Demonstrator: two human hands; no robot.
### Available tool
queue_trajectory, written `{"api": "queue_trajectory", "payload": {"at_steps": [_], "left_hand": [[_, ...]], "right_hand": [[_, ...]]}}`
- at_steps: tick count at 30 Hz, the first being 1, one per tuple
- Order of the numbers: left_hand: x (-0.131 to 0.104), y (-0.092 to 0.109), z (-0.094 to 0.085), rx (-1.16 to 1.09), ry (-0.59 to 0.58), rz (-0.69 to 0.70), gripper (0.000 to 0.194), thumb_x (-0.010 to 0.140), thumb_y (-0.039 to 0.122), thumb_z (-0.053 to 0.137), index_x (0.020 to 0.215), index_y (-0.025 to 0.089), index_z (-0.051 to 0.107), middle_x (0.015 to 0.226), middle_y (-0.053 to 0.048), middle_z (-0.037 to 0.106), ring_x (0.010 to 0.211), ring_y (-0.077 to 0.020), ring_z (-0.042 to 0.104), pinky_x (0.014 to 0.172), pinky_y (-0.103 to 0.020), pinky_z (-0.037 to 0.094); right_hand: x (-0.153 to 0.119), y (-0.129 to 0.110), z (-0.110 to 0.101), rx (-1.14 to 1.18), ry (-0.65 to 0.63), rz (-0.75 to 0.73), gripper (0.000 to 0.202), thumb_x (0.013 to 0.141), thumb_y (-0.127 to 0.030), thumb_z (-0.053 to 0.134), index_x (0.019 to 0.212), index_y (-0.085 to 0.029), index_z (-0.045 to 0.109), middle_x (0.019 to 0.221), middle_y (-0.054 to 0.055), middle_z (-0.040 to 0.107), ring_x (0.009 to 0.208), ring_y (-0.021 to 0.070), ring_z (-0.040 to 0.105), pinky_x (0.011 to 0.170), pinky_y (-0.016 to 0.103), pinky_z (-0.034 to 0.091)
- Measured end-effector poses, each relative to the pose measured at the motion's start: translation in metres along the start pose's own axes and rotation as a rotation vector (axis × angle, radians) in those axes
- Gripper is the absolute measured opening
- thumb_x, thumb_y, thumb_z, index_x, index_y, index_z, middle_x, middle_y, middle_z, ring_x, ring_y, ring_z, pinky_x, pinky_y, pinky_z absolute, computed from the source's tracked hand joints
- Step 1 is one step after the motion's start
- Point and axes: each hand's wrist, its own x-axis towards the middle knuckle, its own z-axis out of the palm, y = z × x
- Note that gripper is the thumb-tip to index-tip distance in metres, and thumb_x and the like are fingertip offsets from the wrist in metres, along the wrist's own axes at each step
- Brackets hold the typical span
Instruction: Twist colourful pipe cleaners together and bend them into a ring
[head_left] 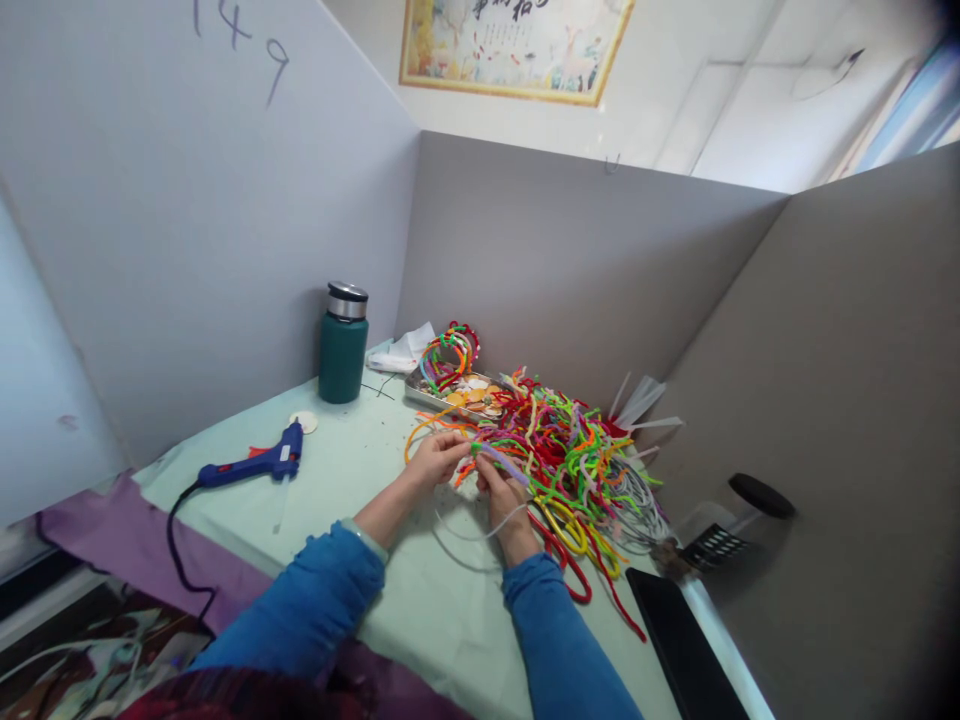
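Observation:
My left hand [439, 461] pinches the green end of a fuzzy craft stem over the middle of the table. Close beside it, my right hand [508, 505] is closed on the purple stem [504, 464], which slants down to the right from the fingers. A thin pale wire [469, 566] loops below both hands. Just behind them lies a large tangled pile of colourful fuzzy stems [559, 440]. A metal tray [435, 402] behind the hands holds round wooden-looking pieces and a bundle of bent coloured stems [452, 357].
A blue glue gun [259, 465] with a black cord lies left, near a pale disc [306, 421]. A green bottle [343, 350] stands at the back left. Red-handled scissors [564, 560] and a black flat object [679, 640] lie right. Grey partitions [570, 250] surround the table [420, 590].

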Motion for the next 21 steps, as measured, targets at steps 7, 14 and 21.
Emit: {"api": "queue_trajectory", "payload": {"at_steps": [7, 14, 21], "left_hand": [[0.004, -0.004, -0.002, -0.008, 0.116, -0.044, 0.030, 0.064, 0.037, 0.069, 0.077, 0.015, 0.055, 0.041, 0.012, 0.028, 0.033, -0.0017, 0.018, 0.036, -0.019, 0.010], [0.012, -0.014, -0.004, 0.246, 0.109, 0.185, 0.024, 0.070, 0.032, 0.063, 0.080, 0.011, 0.066, 0.055, 0.001, 0.057, 0.049, -0.0077, 0.048, 0.048, -0.019, 0.036], [0.019, -0.024, -0.008, 0.368, 0.061, 0.280, 0.027, 0.068, 0.025, 0.062, 0.089, 0.012, 0.071, 0.086, -0.008, 0.070, 0.078, -0.0172, 0.062, 0.075, -0.027, 0.046]], "right_hand": [[-0.004, -0.006, 0.005, -0.267, 0.035, -0.263, 0.016, 0.073, -0.035, 0.062, 0.076, -0.021, 0.070, 0.066, 0.003, 0.065, 0.054, 0.0154, 0.055, 0.056, 0.031, 0.047], [-0.010, -0.011, 0.006, -0.381, 0.046, -0.475, 0.019, 0.082, -0.031, 0.055, 0.086, -0.020, 0.071, 0.076, 0.005, 0.069, 0.069, 0.0186, 0.063, 0.070, 0.034, 0.051], [-0.013, -0.013, 0.001, -0.544, 0.029, -0.520, 0.022, 0.086, -0.029, 0.050, 0.099, -0.021, 0.067, 0.077, 0.004, 0.068, 0.074, 0.0182, 0.062, 0.078, 0.035, 0.049]]}}
